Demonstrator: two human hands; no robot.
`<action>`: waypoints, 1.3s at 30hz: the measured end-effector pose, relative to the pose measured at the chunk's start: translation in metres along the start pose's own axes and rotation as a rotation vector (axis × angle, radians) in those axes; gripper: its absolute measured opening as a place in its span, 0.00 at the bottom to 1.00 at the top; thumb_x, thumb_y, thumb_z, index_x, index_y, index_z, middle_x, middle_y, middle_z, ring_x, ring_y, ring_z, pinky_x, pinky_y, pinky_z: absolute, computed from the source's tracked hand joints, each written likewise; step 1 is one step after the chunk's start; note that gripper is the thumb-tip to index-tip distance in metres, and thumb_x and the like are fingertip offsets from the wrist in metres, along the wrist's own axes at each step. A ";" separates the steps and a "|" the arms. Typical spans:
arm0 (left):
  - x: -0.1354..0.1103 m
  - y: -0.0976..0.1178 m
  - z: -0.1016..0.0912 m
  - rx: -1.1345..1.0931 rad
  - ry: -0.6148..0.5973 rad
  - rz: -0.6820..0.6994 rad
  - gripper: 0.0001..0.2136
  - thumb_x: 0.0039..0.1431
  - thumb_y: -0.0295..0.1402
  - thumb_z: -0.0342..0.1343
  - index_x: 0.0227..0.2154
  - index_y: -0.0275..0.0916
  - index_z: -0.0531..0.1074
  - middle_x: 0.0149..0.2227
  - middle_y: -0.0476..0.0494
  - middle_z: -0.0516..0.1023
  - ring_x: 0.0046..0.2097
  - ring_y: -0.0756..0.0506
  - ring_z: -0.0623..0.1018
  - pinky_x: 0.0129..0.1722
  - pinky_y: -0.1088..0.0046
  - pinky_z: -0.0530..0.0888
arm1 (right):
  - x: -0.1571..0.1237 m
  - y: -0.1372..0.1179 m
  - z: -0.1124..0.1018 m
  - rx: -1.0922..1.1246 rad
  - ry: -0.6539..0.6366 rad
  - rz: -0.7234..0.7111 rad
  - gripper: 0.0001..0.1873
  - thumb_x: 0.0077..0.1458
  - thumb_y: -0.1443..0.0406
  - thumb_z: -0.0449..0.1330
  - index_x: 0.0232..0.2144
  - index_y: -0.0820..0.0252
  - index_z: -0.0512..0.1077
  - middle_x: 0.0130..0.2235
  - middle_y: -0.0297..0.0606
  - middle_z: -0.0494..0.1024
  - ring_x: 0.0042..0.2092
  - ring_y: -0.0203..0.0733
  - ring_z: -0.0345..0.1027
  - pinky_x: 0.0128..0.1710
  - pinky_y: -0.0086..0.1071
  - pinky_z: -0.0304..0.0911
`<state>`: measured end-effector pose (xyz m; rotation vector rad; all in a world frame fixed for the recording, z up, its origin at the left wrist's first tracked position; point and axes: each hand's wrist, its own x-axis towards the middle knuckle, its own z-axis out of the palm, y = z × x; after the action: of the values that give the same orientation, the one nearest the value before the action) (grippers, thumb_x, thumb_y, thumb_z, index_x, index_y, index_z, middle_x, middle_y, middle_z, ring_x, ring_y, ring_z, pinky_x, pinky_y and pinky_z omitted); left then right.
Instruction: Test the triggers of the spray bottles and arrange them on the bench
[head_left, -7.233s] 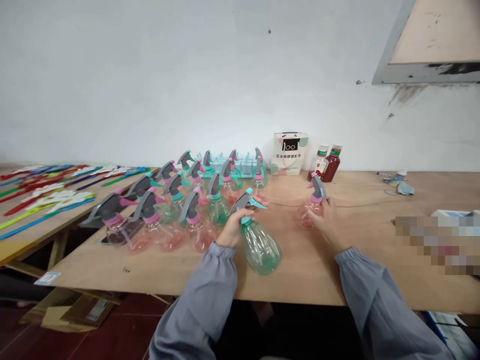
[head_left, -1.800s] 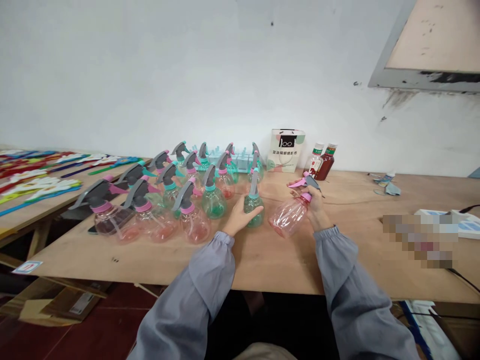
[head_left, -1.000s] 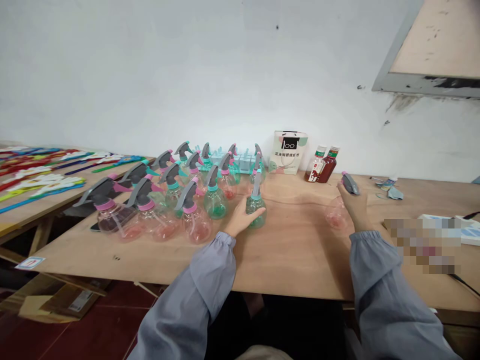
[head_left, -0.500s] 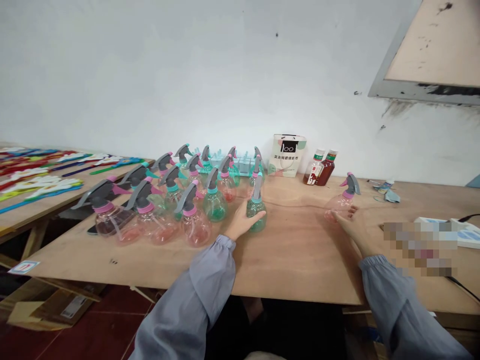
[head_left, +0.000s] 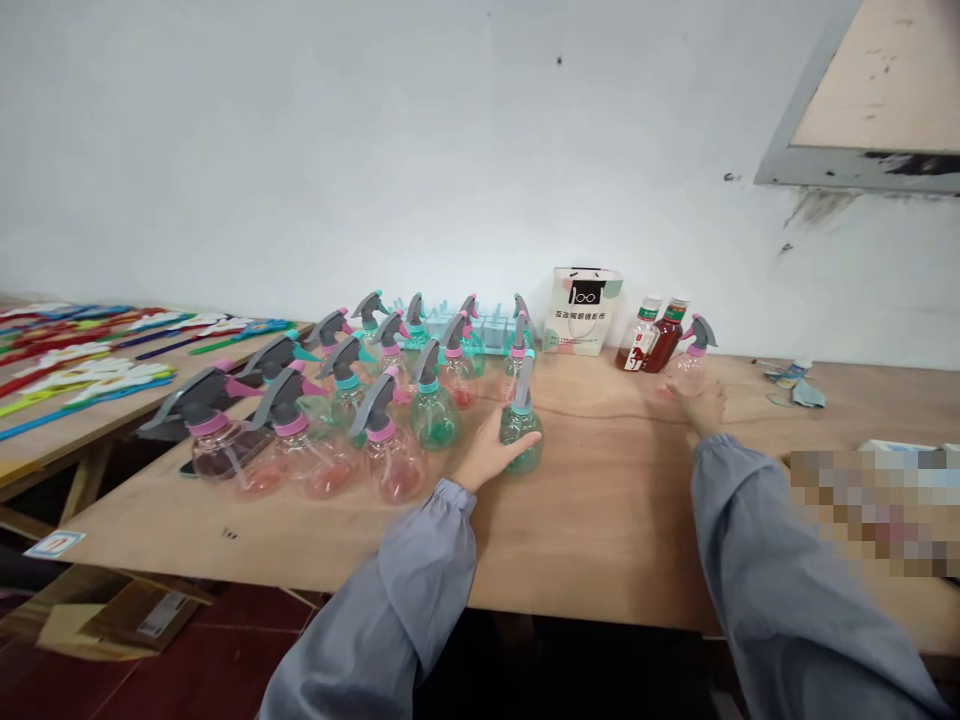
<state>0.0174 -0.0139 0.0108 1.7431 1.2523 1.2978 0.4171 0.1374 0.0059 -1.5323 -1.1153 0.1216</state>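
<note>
My left hand is wrapped round a green spray bottle with a grey trigger head, upright on the wooden table. Farther off to the right, my right hand grips the lower part of a pink spray bottle, beside two drink bottles; whether its base touches the table is hard to see. Several more spray bottles, pink and green with grey heads, are grouped left of my left hand. Nearest to it are a green one and a pink one.
A paper bag leans by the wall, with a light blue rack left of it. At right lie a small bottle and a blue cloth. Colourful flat pieces cover the left table. A dark phone lies under bottles.
My right hand has carried the pink spray bottle away from me toward the wall, up close to the drink bottles. My left hand stays on the green bottle. The view has shifted slightly.
</note>
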 end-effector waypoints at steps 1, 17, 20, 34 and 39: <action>0.000 0.000 0.000 -0.003 -0.008 0.001 0.25 0.53 0.42 0.64 0.53 0.41 0.67 0.52 0.40 0.76 0.56 0.38 0.75 0.59 0.56 0.68 | -0.013 -0.006 0.000 -0.057 0.081 0.052 0.40 0.40 0.51 0.70 0.51 0.68 0.64 0.57 0.70 0.63 0.64 0.65 0.53 0.60 0.50 0.52; -0.021 0.011 0.052 0.003 -0.106 0.243 0.31 0.53 0.54 0.59 0.56 0.41 0.65 0.54 0.34 0.72 0.58 0.33 0.72 0.60 0.50 0.66 | -0.176 -0.147 0.011 0.603 -0.658 -0.362 0.30 0.56 0.56 0.62 0.59 0.48 0.61 0.54 0.43 0.74 0.56 0.47 0.68 0.60 0.48 0.61; 0.008 0.007 0.033 -0.051 0.279 0.225 0.19 0.66 0.47 0.44 0.52 0.41 0.64 0.53 0.36 0.71 0.57 0.40 0.71 0.60 0.59 0.66 | -0.170 -0.141 0.011 0.617 -0.629 -0.308 0.24 0.53 0.58 0.63 0.53 0.49 0.68 0.51 0.41 0.75 0.55 0.48 0.69 0.59 0.48 0.61; 0.122 -0.031 0.027 0.196 0.356 -0.046 0.33 0.51 0.39 0.65 0.57 0.36 0.58 0.60 0.27 0.67 0.65 0.35 0.66 0.64 0.55 0.59 | -0.145 -0.163 0.013 0.952 -0.787 0.111 0.16 0.43 0.56 0.67 0.36 0.53 0.74 0.37 0.35 0.82 0.47 0.49 0.77 0.46 0.43 0.72; 0.081 -0.021 0.017 0.408 0.295 -0.016 0.30 0.51 0.47 0.64 0.52 0.37 0.64 0.55 0.28 0.70 0.62 0.31 0.68 0.60 0.50 0.62 | -0.144 -0.179 0.008 1.087 -0.824 0.220 0.17 0.40 0.54 0.69 0.33 0.54 0.74 0.35 0.38 0.84 0.45 0.51 0.78 0.46 0.43 0.72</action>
<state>0.0324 0.0699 0.0157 1.8500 1.7983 1.3992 0.2336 0.0202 0.0793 -0.5641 -1.1553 1.3687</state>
